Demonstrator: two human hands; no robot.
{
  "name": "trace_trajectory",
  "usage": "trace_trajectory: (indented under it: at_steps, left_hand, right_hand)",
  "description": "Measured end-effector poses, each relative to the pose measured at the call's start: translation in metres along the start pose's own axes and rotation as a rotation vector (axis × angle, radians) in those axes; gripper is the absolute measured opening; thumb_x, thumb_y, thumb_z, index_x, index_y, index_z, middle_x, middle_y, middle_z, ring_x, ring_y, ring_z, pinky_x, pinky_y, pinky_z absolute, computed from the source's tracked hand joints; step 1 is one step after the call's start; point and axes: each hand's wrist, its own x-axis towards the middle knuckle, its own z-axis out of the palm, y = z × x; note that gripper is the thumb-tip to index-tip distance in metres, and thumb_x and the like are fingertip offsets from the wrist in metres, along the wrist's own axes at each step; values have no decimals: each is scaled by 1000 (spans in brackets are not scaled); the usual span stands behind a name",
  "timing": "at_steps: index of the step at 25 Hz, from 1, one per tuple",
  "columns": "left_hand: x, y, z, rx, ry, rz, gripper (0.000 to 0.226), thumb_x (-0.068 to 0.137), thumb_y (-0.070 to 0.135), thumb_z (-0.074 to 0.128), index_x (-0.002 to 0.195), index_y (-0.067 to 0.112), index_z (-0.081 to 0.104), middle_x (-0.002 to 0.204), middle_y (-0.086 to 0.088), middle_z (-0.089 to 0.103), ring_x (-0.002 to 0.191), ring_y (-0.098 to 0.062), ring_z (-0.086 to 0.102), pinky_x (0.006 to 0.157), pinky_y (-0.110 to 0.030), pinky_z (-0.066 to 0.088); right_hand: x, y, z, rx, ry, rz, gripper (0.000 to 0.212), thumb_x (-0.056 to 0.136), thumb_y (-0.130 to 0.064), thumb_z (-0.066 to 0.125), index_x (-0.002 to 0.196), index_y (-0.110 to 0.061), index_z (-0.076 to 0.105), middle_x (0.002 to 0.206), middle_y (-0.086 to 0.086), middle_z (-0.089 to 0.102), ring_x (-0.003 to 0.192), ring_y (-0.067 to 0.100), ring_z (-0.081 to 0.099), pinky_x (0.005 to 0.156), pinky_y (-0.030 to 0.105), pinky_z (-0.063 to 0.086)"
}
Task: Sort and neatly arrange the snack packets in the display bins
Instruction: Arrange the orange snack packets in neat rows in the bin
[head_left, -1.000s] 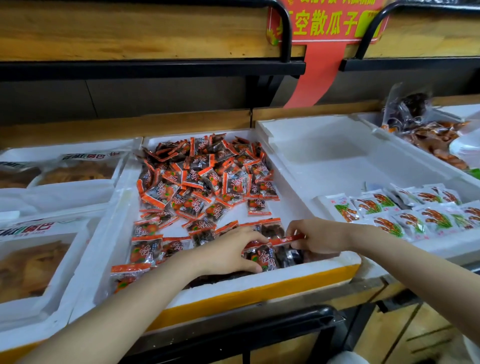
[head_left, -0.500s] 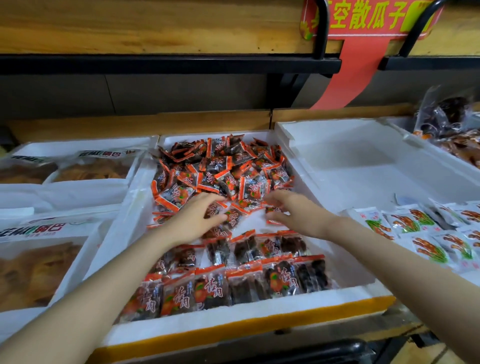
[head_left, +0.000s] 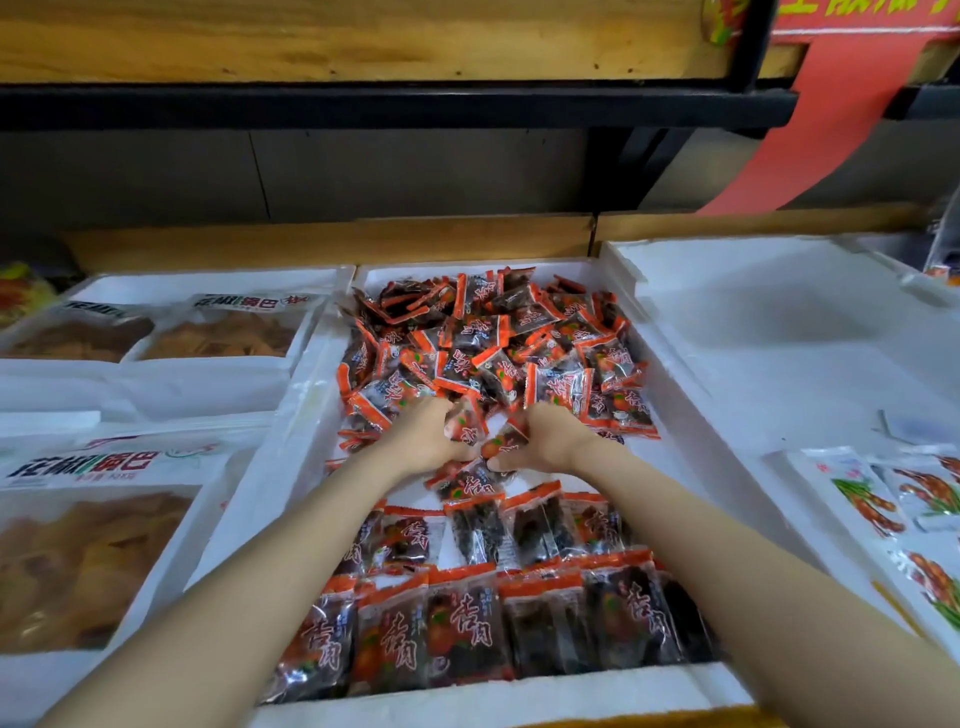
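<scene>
L hand (head_left: 426, 439) & R hand (head_left: 548, 441) sat close together, thumbs nearly meeting. Fingers of both were curled round a few small snack packets (head_left: 467, 426), orange-red ends w/ dark filling, bunched betw. the palms. How many each hand held couldn't be told. Both hands were at the near (6 o'clock) edge of a loose heap (head_left: 493, 338) of the same packets, which filled the far half of the middle bin (head_left: 467, 699), a white foam box, lying every which way & overlapping. One more packet (head_left: 470, 480) lay just below the thumbs. From there toward 6 o'clock, betw. the forearms, were two tidy rows (head_left: 467, 623) of packets, side by side, upright labels facing up, the nearest row touching the bin's front wall. At 3 o'clock, just beside the middle bin, stood a second white foam bin (head_left: 753, 332), its far part bare white, w/ flat white packets (head_left: 872, 499) printed in green & orange at its near R corner. At 9 o'clock were white bins w/ big clear-window bags (head_left: 104, 545) of pale yellow-brown crisps, two more bags (head_left: 223, 332) behind them at approx. 10 o'clock. At 12 o'clock ran a black shelf rail (head_left: 363, 106) under a wooden board, & at approx. 1–2 o'clock a red banner (head_left: 831, 119) hung slanting down.
</scene>
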Motion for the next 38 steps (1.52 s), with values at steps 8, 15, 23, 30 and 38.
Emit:
trace_trajectory:
  at_steps: [8, 15, 23, 30, 38]
  left_hand:
    - [-46, 13, -47, -349, 356, 14, 9, 92, 22, 60, 89, 21, 52, 78, 5, 57, 68, -17, 54, 65, -33, 44]
    - [-95, 0, -78, -471, 426, -49, 30, 90, 22, 63, 73, 10, 42, 66, -2, 39, 62, -17, 36, 58, -29, 28]
    - [-114, -7, -69, -601, 301, -111, 26, 90, 15, 63, 71, 14, 44, 64, 2, 50, 55, 0, 56, 62, -23, 42]
    - [-109, -9, -48, -699, 108, -221, 12, 90, 18, 60, 88, 9, 52, 87, -6, 47, 81, -19, 47, 72, -30, 36]
    - [-102, -2, -36, -176, -142, 75, 51, 89, 32, 65, 134, 20, 44, 134, 1, 51, 118, -9, 51, 99, -24, 41]
  right_hand:
    - [-34, 2, -36, 679, 403, -104, 18, 87, -21, 65, 74, -11, 59, 65, -3, 64, 66, 23, 61, 68, 37, 55]
    - [-41, -72, 6, 108, -131, -427, 25, 95, -29, 51, 82, -9, 56, 81, 11, 52, 74, 19, 48, 62, 26, 36]
    - [-45, -86, 28, -101, -236, -462, 38, 100, -27, 40, 131, -6, 47, 131, 14, 51, 121, 29, 46, 97, 34, 35]
    - [-63, -82, 5, 601, 28, -316, 23, 102, -25, 34, 105, -10, 53, 79, -4, 53, 74, 15, 56, 77, 37, 51]
    - [-73, -35, -13, 676, -40, -149, 19, 88, -21, 64, 100, -16, 50, 72, 0, 53, 69, 13, 55, 75, 30, 53]
